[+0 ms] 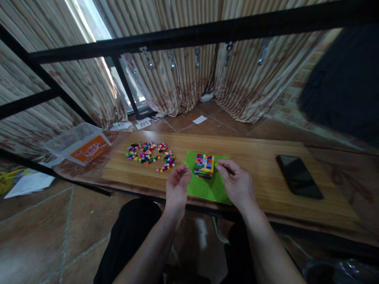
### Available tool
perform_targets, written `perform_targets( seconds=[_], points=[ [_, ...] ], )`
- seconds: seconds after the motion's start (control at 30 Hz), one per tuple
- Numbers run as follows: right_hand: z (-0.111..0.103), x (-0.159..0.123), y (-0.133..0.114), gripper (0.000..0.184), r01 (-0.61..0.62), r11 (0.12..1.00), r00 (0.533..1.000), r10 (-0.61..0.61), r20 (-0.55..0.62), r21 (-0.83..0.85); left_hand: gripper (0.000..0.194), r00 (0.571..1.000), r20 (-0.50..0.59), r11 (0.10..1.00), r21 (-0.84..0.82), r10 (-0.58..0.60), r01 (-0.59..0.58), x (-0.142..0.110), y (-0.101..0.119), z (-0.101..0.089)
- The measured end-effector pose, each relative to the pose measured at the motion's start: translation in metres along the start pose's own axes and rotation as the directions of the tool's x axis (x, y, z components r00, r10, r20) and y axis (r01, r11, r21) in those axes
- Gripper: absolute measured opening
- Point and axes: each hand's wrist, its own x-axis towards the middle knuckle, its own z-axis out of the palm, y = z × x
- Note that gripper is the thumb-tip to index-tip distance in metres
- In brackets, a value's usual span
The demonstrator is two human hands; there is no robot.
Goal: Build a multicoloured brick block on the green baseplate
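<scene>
"So, what stands in the middle?"
"A boxy block of plastic bricks (204, 166), its top a patchwork of coloured squares, on a green studded baseplate (209, 192)."
"And the grip?"
"The left hand (177, 187) has its fingers (178, 172) curled near the plate's left edge; the right hand (239, 184) has thumb and forefinger drawn close just beside the block. Whether either pinches a small piece, I can't tell."
"Around them?"
"Loose glossy bricks (145, 152) lie scattered on the wood-grained worktop (251, 157), a flat black phone (299, 176) at right."
"Any writing?"
"Pale lettering on the clear plastic box's (63, 142) orange label (90, 150), too small to read."
</scene>
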Motion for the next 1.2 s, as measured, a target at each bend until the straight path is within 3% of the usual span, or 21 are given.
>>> perform_targets(
  seconds=[0.1,0.3,0.47,0.6,0.83,1.07,1.2],
  points=[
    [0.006,0.000,-0.001,0.020,0.012,1.000,0.999,-0.012,0.044,0.013,0.021,0.998,0.021,0.997,0.065,0.051,-0.053,0.009,-0.004,0.000],
    [0.023,0.002,-0.001,0.018,0.172,0.982,0.981,-0.164,0.107,-0.074,0.018,0.994,0.043,0.978,0.178,0.104,-0.110,0.023,-0.008,0.008],
    [0.030,0.003,0.002,0.016,0.223,0.967,0.974,-0.216,0.064,-0.127,0.017,0.987,0.098,0.964,0.225,0.124,-0.143,0.035,-0.015,0.009],
    [0.033,0.003,0.004,0.015,0.194,0.976,0.981,-0.192,0.035,-0.097,0.016,0.981,0.141,0.960,0.229,0.129,-0.160,0.041,-0.020,0.010],
    [0.035,0.008,0.010,0.007,0.035,0.997,0.999,-0.035,-0.007,0.075,0.011,0.976,0.169,0.968,0.185,0.138,-0.169,0.048,-0.022,0.017],
    [0.036,0.011,0.016,0.012,0.001,0.993,1.000,-0.001,-0.003,0.121,0.019,0.984,0.169,0.969,0.227,0.062,-0.100,0.058,-0.017,0.025],
    [0.035,0.011,0.020,0.015,-0.003,0.991,1.000,0.000,0.018,0.130,0.019,0.981,0.180,0.955,0.271,0.070,-0.117,0.058,-0.013,0.025]
  ],
)
